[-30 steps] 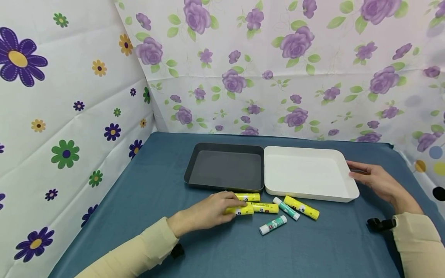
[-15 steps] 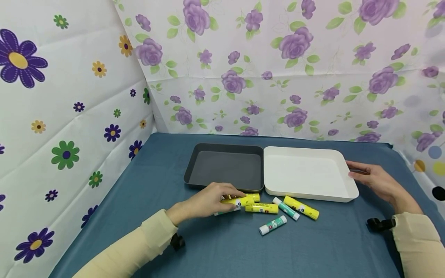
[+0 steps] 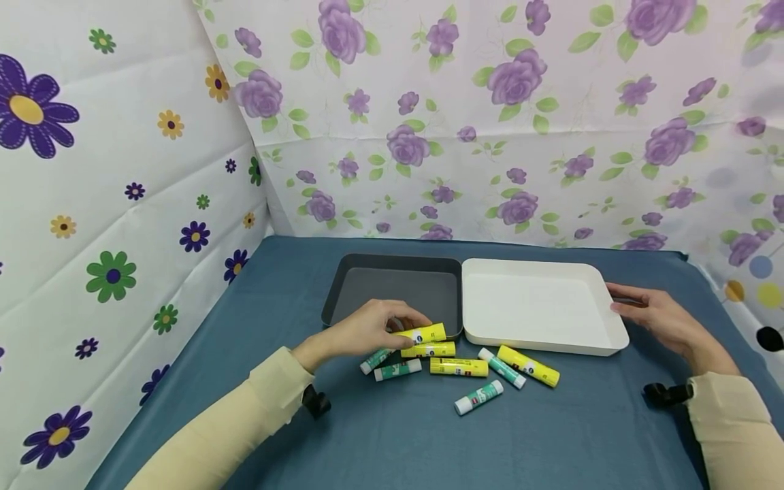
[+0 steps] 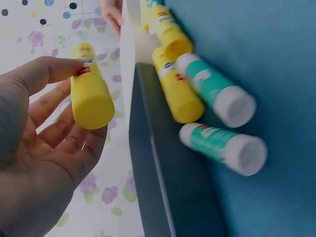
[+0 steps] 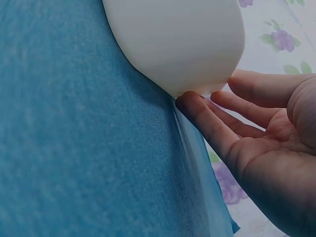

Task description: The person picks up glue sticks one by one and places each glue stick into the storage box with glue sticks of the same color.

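Note:
My left hand [image 3: 361, 328] pinches a yellow glue stick [image 3: 427, 333] between thumb and fingers, raised over the front edge of the black tray [image 3: 398, 282]. In the left wrist view this glue stick [image 4: 92, 101] points its end at the camera, with the palm behind it. Just below lie another yellow glue stick [image 3: 429, 350] and two green ones, one a white-capped green glue stick [image 3: 398, 370]. At the far right, my right hand [image 3: 664, 323] touches the right edge of the white tray [image 3: 545, 303]. The right wrist view has its extended fingertips [image 5: 190, 103] against the tray's corner.
In front of the trays more glue sticks lie scattered: a yellow glue stick [image 3: 459, 367], a slanted yellow glue stick [image 3: 528, 366], a green glue stick [image 3: 501, 367] and a nearer green glue stick [image 3: 478, 398]. The two trays stand side by side on the blue tablecloth [image 3: 392, 442].
My left hand has lifted the yellow glue stick from among the others, up and away toward the black tray, uncovering two green glue sticks. The right hand stays at the white tray.

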Motion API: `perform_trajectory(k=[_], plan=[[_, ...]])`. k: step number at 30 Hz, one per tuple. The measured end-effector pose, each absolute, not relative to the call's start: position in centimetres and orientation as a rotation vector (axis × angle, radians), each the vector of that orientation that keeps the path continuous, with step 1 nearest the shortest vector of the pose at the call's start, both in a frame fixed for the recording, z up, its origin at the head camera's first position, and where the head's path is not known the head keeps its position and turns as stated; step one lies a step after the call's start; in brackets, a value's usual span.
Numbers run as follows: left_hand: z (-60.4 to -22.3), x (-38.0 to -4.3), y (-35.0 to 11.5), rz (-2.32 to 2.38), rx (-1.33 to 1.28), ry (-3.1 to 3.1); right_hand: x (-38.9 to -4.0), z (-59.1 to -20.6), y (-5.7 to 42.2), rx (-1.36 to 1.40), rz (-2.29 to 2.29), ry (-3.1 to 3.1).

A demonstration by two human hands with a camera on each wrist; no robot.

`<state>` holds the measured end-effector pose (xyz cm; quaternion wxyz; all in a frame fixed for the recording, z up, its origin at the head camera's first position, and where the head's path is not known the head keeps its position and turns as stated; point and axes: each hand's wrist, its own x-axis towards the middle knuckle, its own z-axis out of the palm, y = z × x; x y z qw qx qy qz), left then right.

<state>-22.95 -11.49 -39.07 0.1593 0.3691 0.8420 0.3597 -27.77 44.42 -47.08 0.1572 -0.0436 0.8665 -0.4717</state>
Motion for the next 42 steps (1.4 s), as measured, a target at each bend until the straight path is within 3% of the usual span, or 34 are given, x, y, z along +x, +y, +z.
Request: perform_trajectory(k=[20,42], plan=[[-36.2,-28.8,-11.8,0.966,1.006,2.373,-27.4,-46.9,44.2,-0.136,-1.375,2.482],[-35.5,-34.3,-10.7,0.911,0.923,2.348,-27.2,-46.6,43.9,-0.116,-1.397,2.469]])
